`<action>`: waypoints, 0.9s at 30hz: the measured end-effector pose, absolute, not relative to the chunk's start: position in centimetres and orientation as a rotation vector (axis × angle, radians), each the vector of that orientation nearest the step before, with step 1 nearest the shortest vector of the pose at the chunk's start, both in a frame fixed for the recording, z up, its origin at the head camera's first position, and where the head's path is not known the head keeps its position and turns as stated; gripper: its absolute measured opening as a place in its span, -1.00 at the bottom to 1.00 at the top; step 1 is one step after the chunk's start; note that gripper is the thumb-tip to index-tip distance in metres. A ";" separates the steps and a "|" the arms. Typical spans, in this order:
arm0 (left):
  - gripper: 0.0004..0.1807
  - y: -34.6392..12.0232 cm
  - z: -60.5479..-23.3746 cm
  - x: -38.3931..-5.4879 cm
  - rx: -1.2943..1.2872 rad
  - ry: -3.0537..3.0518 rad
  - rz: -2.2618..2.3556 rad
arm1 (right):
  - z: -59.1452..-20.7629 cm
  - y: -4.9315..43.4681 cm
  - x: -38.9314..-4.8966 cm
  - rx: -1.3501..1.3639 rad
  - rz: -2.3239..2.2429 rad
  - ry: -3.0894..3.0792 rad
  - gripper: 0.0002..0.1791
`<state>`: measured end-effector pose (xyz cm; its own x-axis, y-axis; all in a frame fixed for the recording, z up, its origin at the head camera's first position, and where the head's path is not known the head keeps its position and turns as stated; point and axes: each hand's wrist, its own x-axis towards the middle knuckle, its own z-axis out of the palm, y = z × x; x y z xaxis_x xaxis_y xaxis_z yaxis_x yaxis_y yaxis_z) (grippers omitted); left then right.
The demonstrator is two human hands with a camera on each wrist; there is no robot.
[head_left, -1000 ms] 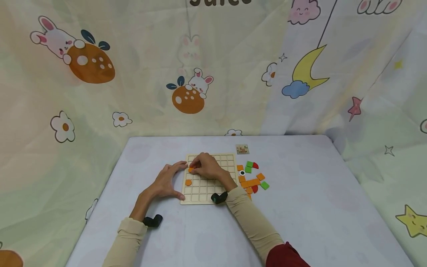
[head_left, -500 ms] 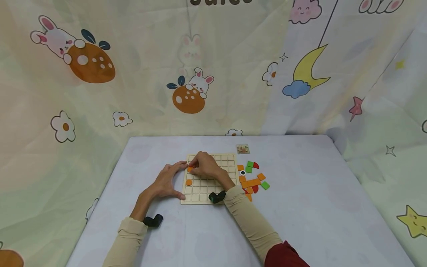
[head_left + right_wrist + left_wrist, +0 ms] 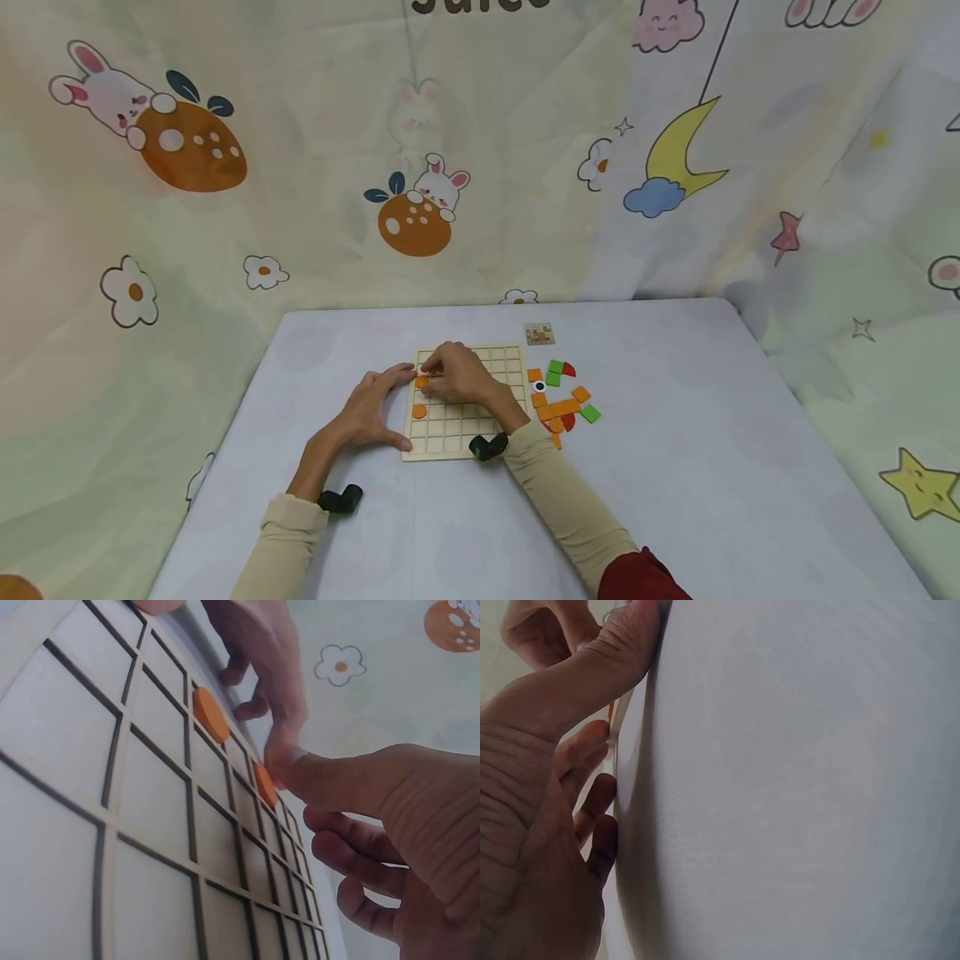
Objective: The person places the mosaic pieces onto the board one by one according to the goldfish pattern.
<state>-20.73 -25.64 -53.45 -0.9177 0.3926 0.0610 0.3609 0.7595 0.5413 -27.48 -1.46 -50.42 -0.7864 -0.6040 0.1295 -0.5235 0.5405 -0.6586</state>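
A pale wooden grid board (image 3: 457,433) lies on the table. My left hand (image 3: 365,410) spreads along its left edge, fingertips at the upper side and thumb (image 3: 401,443) near the lower corner. Over the board's upper left, the right hand (image 3: 467,377) has thumb and index finger on either side of a small orange piece (image 3: 422,382). The right wrist view shows that orange piece (image 3: 265,785) in the column along the edge, right at my thumb tip (image 3: 289,761). An orange disc (image 3: 211,715) sits a little apart in the same column. The left wrist view mostly shows tablecloth.
Right of the board lie loose flat pieces: orange ones (image 3: 562,408), green ones (image 3: 591,413), red ones (image 3: 568,369) and a white-and-black eye disc (image 3: 539,387). A small patterned card (image 3: 539,334) lies behind them. A printed cloth (image 3: 300,167) hangs behind the table.
The right hand's fingers have shifted slightly at the upper left cells, and the orange piece there shows more fully. The left hand stays at the board's edge. The head view has turned slightly.
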 end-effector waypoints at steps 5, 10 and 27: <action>0.44 -25.7 -53.4 -20.6 0.594 2.903 0.847 | -49.7 -0.3 -27.2 -0.976 -1.088 2.654 -0.63; 0.46 -25.6 -53.4 -20.6 0.598 2.898 0.852 | -49.5 1.1 -27.1 -0.981 -1.102 2.629 -0.62; 0.44 -25.5 -53.7 -20.8 0.633 2.898 0.862 | -49.3 7.1 -25.3 -1.004 -1.069 2.622 -0.65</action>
<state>-20.77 -25.51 -53.70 -0.9146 0.3991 0.0650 0.3698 0.7605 0.5338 -25.32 7.09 -49.25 -0.7682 -0.6294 0.1173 -0.5319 0.5254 -0.6641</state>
